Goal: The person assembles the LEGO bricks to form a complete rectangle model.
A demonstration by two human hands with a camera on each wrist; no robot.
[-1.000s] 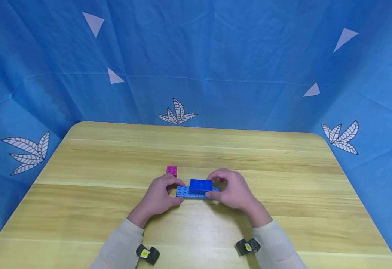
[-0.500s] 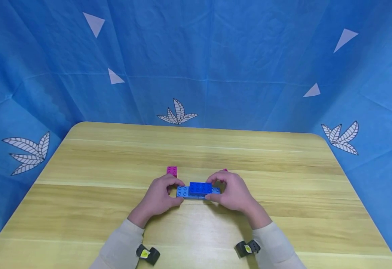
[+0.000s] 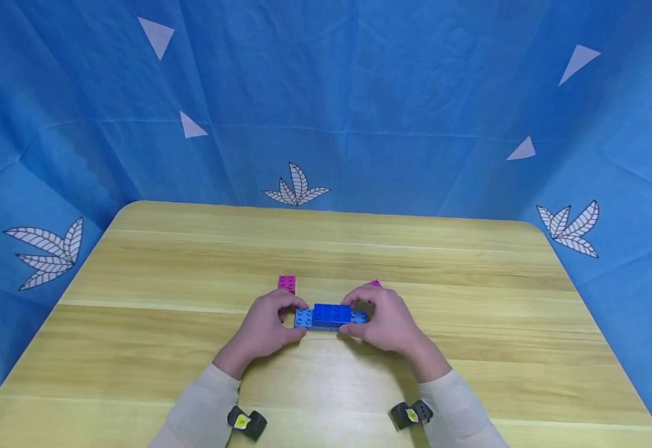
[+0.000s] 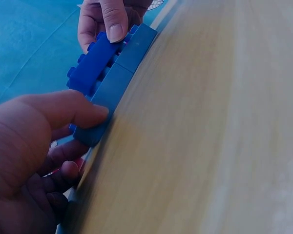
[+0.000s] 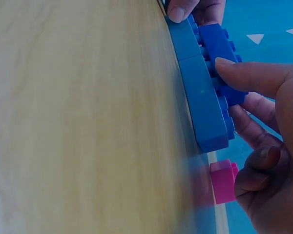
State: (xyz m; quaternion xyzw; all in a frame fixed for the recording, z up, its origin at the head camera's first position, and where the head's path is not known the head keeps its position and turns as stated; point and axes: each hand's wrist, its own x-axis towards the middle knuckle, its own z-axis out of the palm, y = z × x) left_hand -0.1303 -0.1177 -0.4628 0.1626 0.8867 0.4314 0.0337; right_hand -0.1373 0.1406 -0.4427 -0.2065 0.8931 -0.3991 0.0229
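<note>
Two light blue toy bricks (image 3: 303, 318) (image 5: 203, 105) lie end to end on the table. My left hand (image 3: 264, 326) pinches the left one between thumb and fingers. Over the seam sits a darker blue brick (image 3: 331, 315), pinched near its right end by my right hand (image 3: 387, 318). In the right wrist view, studs of the light blue bricks show beneath the dark blue brick (image 5: 217, 44), so it is not pressed fully down. Whether it touches the stud tops, I cannot tell.
Behind my left hand lies a pink brick (image 3: 287, 284). Another pink brick (image 3: 375, 283) is partly hidden behind my right hand. The wooden table (image 3: 191, 249) has a blue patterned cloth (image 3: 404, 93) hanging along its far edge.
My right hand has brought the dark blue brick slightly down and left over the light blue bricks. More of the right pink brick shows. My left hand has barely moved.
</note>
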